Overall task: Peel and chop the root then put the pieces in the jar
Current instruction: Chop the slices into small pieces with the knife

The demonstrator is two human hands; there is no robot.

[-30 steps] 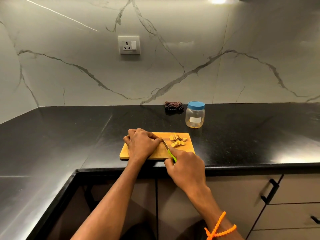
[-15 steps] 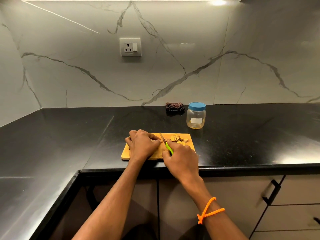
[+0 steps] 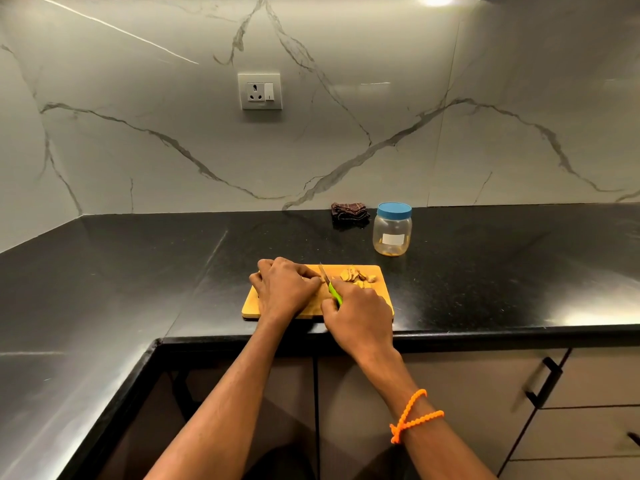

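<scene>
A: Hands?
B: Right hand [image 3: 360, 317] gripping one green-handled knife [image 3: 330, 287]. Left hand [image 3: 285, 289] curled, pinning root; root hidden.
A: Count?
B: One board [image 3: 251, 306], one slice pile [image 3: 356, 276], one lidded jar [image 3: 392, 229] behind board.

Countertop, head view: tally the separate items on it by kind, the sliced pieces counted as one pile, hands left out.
Cutting board: 1
Knife, green handle: 1
Pile of sliced root pieces: 1
Jar, blue lid on: 1
Folded dark cloth: 1
Total: 5
</scene>
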